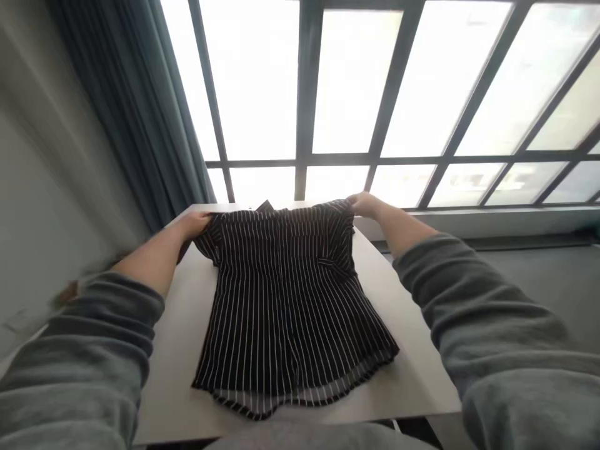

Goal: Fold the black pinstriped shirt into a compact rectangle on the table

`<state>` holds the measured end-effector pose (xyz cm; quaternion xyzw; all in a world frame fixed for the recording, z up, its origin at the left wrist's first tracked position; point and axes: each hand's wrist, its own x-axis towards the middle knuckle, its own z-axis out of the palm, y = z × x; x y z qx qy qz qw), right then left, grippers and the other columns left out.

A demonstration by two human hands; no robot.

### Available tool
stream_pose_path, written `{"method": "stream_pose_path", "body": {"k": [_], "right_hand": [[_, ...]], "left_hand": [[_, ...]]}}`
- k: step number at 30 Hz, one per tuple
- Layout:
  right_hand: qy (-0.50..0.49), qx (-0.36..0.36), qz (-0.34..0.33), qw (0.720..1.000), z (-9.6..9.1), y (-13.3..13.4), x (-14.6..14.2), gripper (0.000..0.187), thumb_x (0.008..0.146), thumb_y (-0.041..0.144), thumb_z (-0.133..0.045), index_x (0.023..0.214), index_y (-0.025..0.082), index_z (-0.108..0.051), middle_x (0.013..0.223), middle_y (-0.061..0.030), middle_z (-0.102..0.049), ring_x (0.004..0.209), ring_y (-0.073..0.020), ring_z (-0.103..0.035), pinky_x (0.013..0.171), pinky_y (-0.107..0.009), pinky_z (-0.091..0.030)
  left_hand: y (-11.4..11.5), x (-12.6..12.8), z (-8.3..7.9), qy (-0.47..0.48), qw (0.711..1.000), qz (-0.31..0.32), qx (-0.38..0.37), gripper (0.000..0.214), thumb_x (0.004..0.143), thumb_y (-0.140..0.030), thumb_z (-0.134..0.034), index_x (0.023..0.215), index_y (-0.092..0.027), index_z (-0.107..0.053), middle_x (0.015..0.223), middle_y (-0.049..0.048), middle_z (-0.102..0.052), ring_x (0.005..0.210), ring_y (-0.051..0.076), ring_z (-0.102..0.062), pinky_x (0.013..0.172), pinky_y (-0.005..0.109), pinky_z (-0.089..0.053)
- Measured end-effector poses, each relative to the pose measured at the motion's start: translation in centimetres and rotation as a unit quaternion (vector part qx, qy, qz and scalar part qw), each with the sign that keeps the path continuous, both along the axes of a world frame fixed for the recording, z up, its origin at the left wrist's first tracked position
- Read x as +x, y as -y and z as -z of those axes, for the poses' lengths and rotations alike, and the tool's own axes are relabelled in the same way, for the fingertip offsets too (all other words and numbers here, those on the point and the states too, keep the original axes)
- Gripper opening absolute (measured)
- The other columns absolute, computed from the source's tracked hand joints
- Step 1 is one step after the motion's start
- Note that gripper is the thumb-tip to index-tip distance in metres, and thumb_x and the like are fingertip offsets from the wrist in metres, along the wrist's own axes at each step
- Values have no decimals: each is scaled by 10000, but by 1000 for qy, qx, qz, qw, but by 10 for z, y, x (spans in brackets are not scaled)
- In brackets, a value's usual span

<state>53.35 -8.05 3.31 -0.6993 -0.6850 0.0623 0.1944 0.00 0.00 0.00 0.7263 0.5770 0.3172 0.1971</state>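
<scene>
A black shirt with thin white stripes (285,306) lies spread on a white table (182,337), its hem toward me. My left hand (195,223) grips the shirt's far left corner near the shoulder. My right hand (364,204) grips the far right corner. Both arms reach forward in grey sleeves, and the far edge of the shirt is lifted slightly between the hands.
Behind the table stands a large window with dark frames (304,94), very bright. A dark blue-grey curtain (140,112) hangs at the left beside a grey wall. Grey floor (553,281) shows to the right of the table.
</scene>
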Motion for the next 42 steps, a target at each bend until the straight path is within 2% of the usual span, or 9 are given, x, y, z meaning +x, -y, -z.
{"method": "stream_pose_path", "body": {"k": [6, 11, 17, 21, 26, 30, 36, 39, 42], "right_hand": [[90, -109, -88, 986, 125, 29, 7, 311, 735, -20, -583, 900, 95, -821, 880, -98, -777, 842, -173, -677, 818, -237, -482], [60, -82, -153, 983, 177, 85, 26, 453, 699, -27, -558, 989, 182, -835, 1119, -72, -793, 1046, -204, -718, 1002, -271, -516], [31, -35, -243, 969, 201, 164, 47, 381, 820, 20, -542, 909, 237, -842, 1124, -78, -776, 1107, -236, -709, 1023, -367, -569], [110, -113, -206, 966, 190, 185, 35, 467, 738, -36, -530, 906, 250, -859, 1173, -69, -773, 1168, -284, -690, 1053, -428, -566], [53, 7, -125, 991, 153, 158, -45, 360, 888, 111, -575, 1105, 246, -829, 1221, -67, -749, 1120, -272, -690, 1049, -430, -552], [-27, -6, -136, 990, 160, 127, -132, 387, 975, 220, -601, 1331, 262, -747, 1228, -87, -718, 1071, -253, -684, 1008, -414, -562], [19, -10, -134, 991, 215, 107, -169, 466, 1043, 414, -595, 1500, 331, -633, 1478, -150, -521, 1365, -355, -511, 1146, -548, -463], [29, -6, -164, 986, 225, 107, -169, 520, 1073, 436, -545, 1590, 389, -509, 1627, -133, -395, 1499, -382, -388, 1178, -596, -414], [22, 7, -200, 980, 225, 107, -173, 412, 1070, 451, -557, 1450, 318, -645, 1639, -123, -407, 1525, -358, -367, 1211, -578, -383]], "left_hand": [[48, 4, 112, -62, 990, 100, -79, 384, 732, -551, -679, 909, -234, -807, 1029, 57, -829, 1166, 295, -703, 1134, 349, -482], [98, -37, 162, -94, 979, 163, -74, 457, 813, -564, -566, 1054, -271, -819, 1263, 74, -785, 1239, 311, -693, 1176, 430, -468], [162, -83, 163, -122, 976, 180, 9, 419, 905, -389, -506, 1201, -376, -801, 1416, 19, -711, 1328, 307, -640, 1201, 507, -447], [194, -61, 145, -187, 959, 214, 2, 425, 769, -288, -561, 1078, -401, -831, 1392, -7, -722, 1350, 339, -618, 1202, 536, -443], [197, 37, 119, -150, 984, 89, 34, 509, 946, -381, -475, 1408, -293, -668, 1332, 71, -738, 1148, 301, -715, 1020, 432, -567], [175, 105, 129, -294, 946, 73, -118, 416, 931, -486, -565, 1209, -237, -749, 1246, 142, -771, 1111, 363, -721, 901, 434, -569], [168, 122, 159, -282, 948, 78, -124, 222, 928, -390, -590, 1088, -278, -694, 1080, 79, -792, 989, 297, -734, 779, 358, -531], [174, 122, 159, -257, 959, 97, -72, 137, 928, -273, -533, 1019, -277, -634, 1000, 49, -766, 913, 267, -720, 734, 347, -494], [178, 125, 155, -223, 969, 95, -36, 56, 889, -224, -531, 908, -261, -568, 863, 35, -707, 810, 255, -682, 699, 352, -467]]}}
